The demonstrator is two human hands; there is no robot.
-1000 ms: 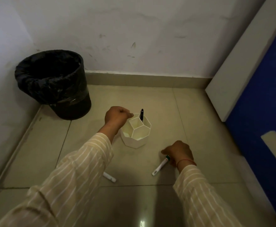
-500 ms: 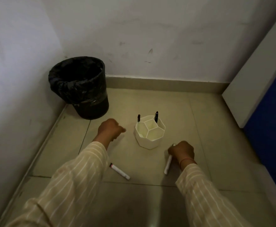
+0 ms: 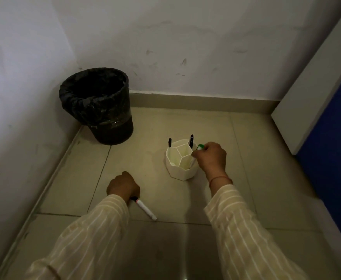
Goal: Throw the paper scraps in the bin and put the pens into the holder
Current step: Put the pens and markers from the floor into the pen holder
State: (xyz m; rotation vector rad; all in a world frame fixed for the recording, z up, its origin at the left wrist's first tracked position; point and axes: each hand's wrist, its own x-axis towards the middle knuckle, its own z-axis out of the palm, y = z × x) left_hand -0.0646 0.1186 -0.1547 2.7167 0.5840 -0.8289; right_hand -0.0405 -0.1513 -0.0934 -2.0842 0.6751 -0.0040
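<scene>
A white faceted pen holder (image 3: 176,167) with several compartments stands on the tiled floor. Two dark pens (image 3: 191,140) stick up from its far compartments. My right hand (image 3: 212,157) grips a white marker with a green cap (image 3: 200,147), whose lower end is inside the holder's right compartment. My left hand (image 3: 123,186) is closed over the dark-capped end of a white marker (image 3: 145,209) that lies on the floor to the holder's lower left. A black lined bin (image 3: 98,104) stands in the far left corner. No paper scraps are visible.
White walls close off the left and the far side. A white board (image 3: 311,81) and a blue panel (image 3: 331,158) run along the right. Bare tiles lie between the bin, the holder and me.
My right hand lifted the green-capped marker off the floor and brought it over the holder. My left hand dropped back from beside the holder onto the floor marker.
</scene>
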